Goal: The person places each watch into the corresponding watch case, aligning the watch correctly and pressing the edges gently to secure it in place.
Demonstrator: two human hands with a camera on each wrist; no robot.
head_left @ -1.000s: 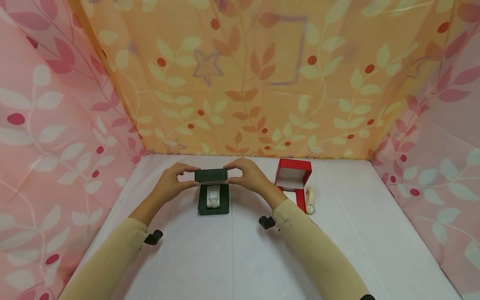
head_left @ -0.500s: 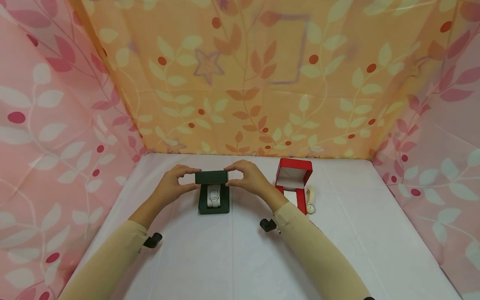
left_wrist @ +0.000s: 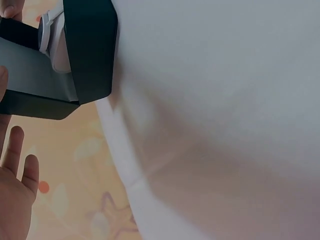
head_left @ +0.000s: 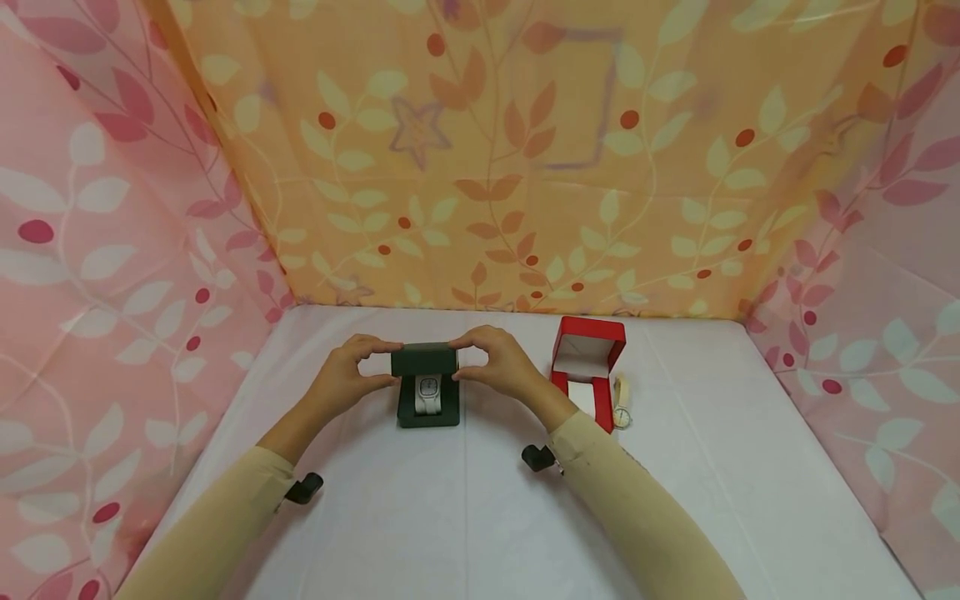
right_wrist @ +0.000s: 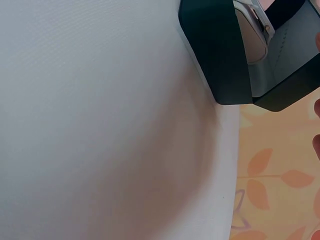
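Note:
A dark green watch box [head_left: 406,410] stands on the table with its lid [head_left: 423,361] partly raised. Inside, around a cushion, sits a white-strapped watch [head_left: 428,393] with a squarish dial. My left hand [head_left: 339,377] pinches the lid's left end between thumb and fingers. At the opposite end my right hand [head_left: 501,367] grips it the same way. From the side, the left wrist view shows the pale lining and the watch [left_wrist: 59,47] between lid and base. The right wrist view shows the box [right_wrist: 217,55] from its other side, with only fingertips visible at the edge.
To the right, a red box [head_left: 603,404] stands with its lid up and a white insert inside. Beside it lies a watch [head_left: 622,408] with a cream strap. Patterned cloth [head_left: 480,208] walls enclose the white table [head_left: 420,517] at the back and sides.
Both hands have tilted the green lid slightly forward and down, so it covers more of the box's back part. The red box and the cream-strapped watch have stayed put.

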